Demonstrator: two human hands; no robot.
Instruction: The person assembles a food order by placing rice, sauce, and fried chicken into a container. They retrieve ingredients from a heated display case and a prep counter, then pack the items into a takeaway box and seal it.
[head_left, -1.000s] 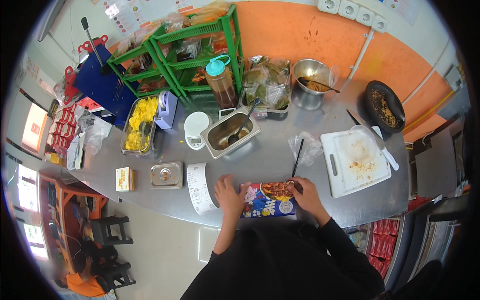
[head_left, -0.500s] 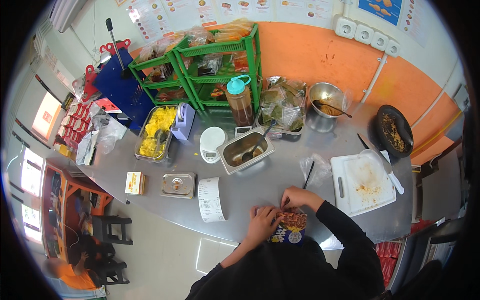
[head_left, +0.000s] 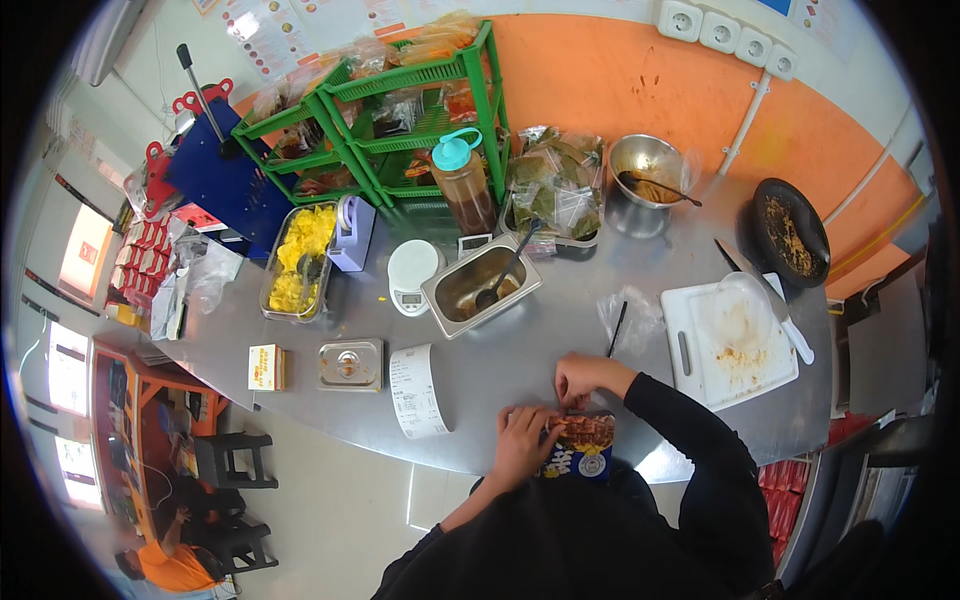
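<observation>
Head view. The printed food packet [head_left: 583, 448] sits low and centre in the frame, at the near edge of the steel counter [head_left: 520, 360], partly overhanging it. One second ago it lay flat and wide between both hands; half a second ago it was already drawn toward the body and showed narrower. It now stands end-on, with only its blue lower part and brown top visible.

The left hand [head_left: 522, 442] grips the packet's left edge, fingers curled and pressed together around it. The right hand [head_left: 585, 377] has lifted to the packet's upper edge; its fingertips bunch in a pinch there, but what they pinch is too small to tell.

Judgement: the work has passed from steadying the packet to handling its top edge.

The rest of the counter is unchanged. A paper receipt [head_left: 417, 390] lies left of the hands. A white cutting board [head_left: 730, 345] lies to the right. A steel pan with a spoon [head_left: 482, 284] stands above centre.
</observation>
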